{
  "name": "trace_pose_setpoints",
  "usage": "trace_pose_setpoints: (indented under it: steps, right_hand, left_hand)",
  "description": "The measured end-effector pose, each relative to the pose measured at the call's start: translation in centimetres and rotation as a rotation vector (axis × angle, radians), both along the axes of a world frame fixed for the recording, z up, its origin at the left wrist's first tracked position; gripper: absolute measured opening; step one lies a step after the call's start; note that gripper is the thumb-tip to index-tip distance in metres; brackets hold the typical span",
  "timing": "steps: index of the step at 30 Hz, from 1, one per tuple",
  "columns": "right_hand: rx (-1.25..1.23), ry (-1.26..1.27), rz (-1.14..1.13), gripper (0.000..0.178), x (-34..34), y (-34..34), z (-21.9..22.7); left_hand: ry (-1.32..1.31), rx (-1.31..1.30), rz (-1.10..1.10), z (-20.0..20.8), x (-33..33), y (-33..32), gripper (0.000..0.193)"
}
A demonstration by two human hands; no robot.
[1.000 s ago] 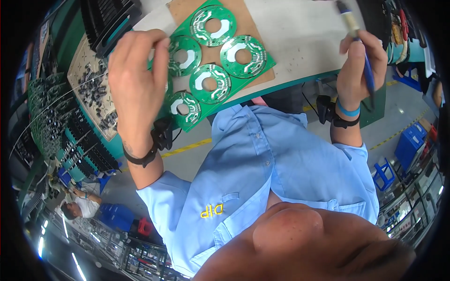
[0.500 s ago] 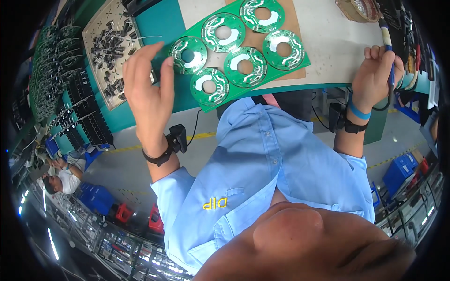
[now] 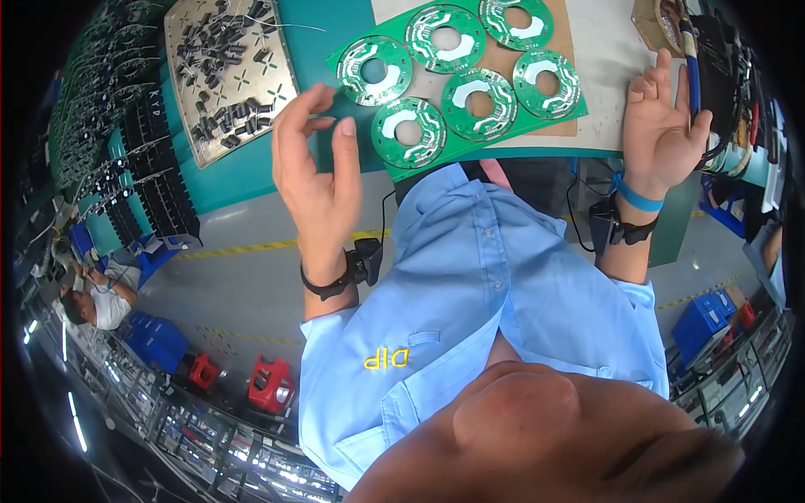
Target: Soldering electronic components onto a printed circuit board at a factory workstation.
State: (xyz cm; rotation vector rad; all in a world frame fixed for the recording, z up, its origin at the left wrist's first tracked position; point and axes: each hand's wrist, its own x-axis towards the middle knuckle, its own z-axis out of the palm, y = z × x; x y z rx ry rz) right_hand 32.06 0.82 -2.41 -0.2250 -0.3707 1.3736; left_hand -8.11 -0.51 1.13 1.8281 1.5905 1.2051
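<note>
A green panel of ring-shaped circuit boards (image 3: 479,104) lies on the bench in front of me. My left hand (image 3: 319,172) hovers just left of the panel's near-left corner, thumb and fingers apart, nothing visible between them. Beyond it, a metal tray (image 3: 281,71) holds many loose black cylindrical capacitors (image 3: 222,54). A thin bright wire (image 3: 298,28) stretches from the tray toward the panel. At the right, my right hand (image 3: 658,134) is open, palm up, beside a soldering iron (image 3: 690,63) with a blue-and-white handle. Its thumb is near the iron's lower end; whether they touch is unclear.
Racks of green circuit boards (image 3: 155,159) line the left side of the bench. Brown cardboard (image 3: 562,126) lies under the panel. Cables (image 3: 750,126) hang at the far right. Blue bins (image 3: 155,339), red stools (image 3: 270,384) and another person (image 3: 105,302) are in the background.
My right hand has uncurled from around the soldering iron and turned palm up. In the picture, my left hand, the panel and the tray have shifted right; panel and tray also sit higher.
</note>
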Motion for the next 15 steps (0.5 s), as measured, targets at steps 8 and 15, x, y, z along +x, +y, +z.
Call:
trace_pose_setpoints:
  steps: [8, 15]
  right_hand:
    - [-0.193, -1.005, -0.14, 0.042, -4.3, -0.8, 2.6]
    - [-0.188, -1.707, -0.205, 0.03, -6.0, -1.4, 3.5]
  left_hand:
    - [-0.019, -0.13, -0.026, 0.0, -0.1, -2.1, 0.04]
    - [0.021, -0.218, -0.039, 0.2, 0.6, -1.8, 0.041]
